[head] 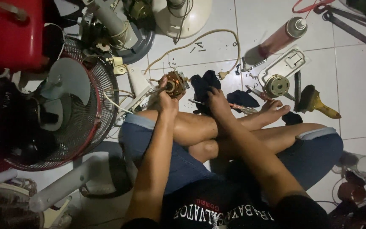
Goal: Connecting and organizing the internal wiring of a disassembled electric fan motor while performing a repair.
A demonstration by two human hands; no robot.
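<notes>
Copper motor [175, 83]: gripped by closed left hand [164, 98], 11 o'clock of knees.
Right hand [215, 98]: fingers pressed on dark cloth [204, 85], 1 o'clock of motor.

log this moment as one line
left hand: grips copper-wound motor | right hand: on dark cloth | screwdriver on tiled floor

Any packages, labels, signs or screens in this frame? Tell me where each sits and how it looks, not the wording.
Spray can: lying tilted on the tiled floor, upper right; cylinder with reddish body, white cap.
Shirt print: bottom centre on the person's dark shirt; pale and red lettering.
No signs or screens visible.
</notes>
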